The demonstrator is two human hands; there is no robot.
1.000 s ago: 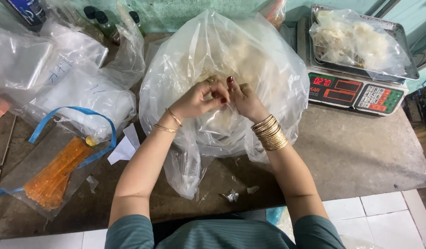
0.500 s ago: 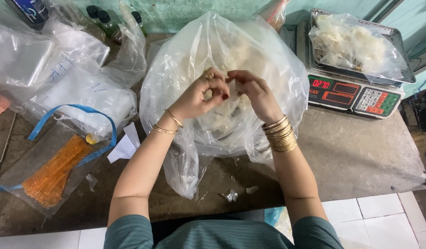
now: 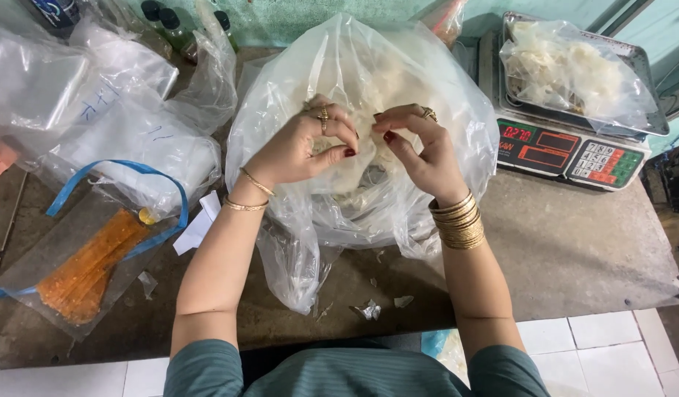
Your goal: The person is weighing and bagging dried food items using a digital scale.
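A large clear plastic bag [image 3: 295,95] full of pale white flaky food stands on the grey counter in front of me. My left hand [image 3: 303,147] and my right hand [image 3: 420,151] are raised over the bag's open mouth, fingertips pinched and nearly touching. Each seems to grip a bit of the thin clear film or a pale flake; which one I cannot make out. Both wrists carry gold bangles.
A digital scale [image 3: 567,151] at the right bears a metal tray [image 3: 641,121] with a bag of white pieces. Left lie a packet of orange sticks [image 3: 89,268], a blue strap [image 3: 174,195], and piled clear bags [image 3: 119,132]. Scraps [image 3: 369,309] lie near the tiled edge.
Both hands have lifted out of the bag toward me and drawn apart a little, the fingertips now pinching above the bag's mouth.
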